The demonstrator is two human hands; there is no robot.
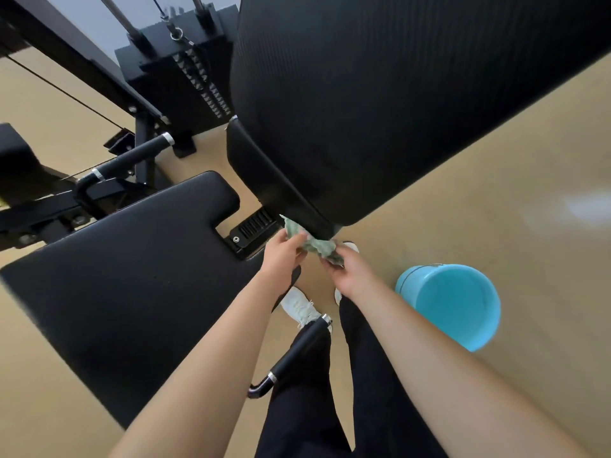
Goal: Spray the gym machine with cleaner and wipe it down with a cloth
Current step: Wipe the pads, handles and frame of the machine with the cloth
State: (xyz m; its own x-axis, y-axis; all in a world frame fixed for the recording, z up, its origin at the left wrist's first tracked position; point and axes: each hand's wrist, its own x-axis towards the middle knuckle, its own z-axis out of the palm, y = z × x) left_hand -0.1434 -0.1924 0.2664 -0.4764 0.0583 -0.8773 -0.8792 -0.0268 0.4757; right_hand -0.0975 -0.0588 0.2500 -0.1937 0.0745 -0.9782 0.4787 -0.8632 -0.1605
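Both hands gripped one crumpled pale green cloth [314, 243] between them: the left hand [283, 253] pinched its near-left edge with fingers curled closed over the fabric, and the right hand [347, 272] clutched its lower right end in closed fingers. The cloth was bunched against the bottom edge of the black back pad [380, 104] of the gym machine, just above the gap where that pad met the black seat pad [132, 269]. Bare forearms reached forward from the bottom of the view. A black handle with silver rings [297, 352] jutted out below the hands, in front of dark trousers and a white shoe [299, 307]. A light blue bucket [453, 304] stood on the tan floor [512, 166] to the right, near the right forearm. The weight stack [185, 77] rose behind the seat.
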